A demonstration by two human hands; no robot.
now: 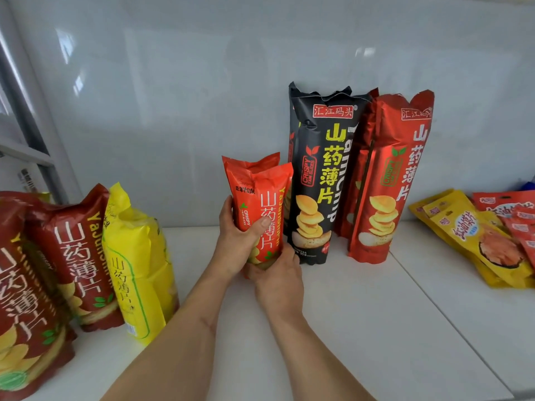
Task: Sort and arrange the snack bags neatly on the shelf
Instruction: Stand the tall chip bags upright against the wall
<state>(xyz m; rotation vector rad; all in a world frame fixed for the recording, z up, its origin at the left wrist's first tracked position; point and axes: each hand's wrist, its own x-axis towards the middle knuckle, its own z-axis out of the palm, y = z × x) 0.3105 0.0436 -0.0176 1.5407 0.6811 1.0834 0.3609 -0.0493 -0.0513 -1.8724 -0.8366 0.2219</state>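
Hands, left & right, grip upright orange bag just beside black bag; bare shelf toward front edge.

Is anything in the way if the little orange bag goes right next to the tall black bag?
Nothing visible. Both hands, left hand and right hand, hold the orange bag just left of the black bag, with only bare shelf below.

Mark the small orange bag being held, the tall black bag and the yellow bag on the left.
small orange bag [260, 198], head view, upper front panel
tall black bag [318, 157], head view, front centre
yellow bag [136, 264], head view, front face
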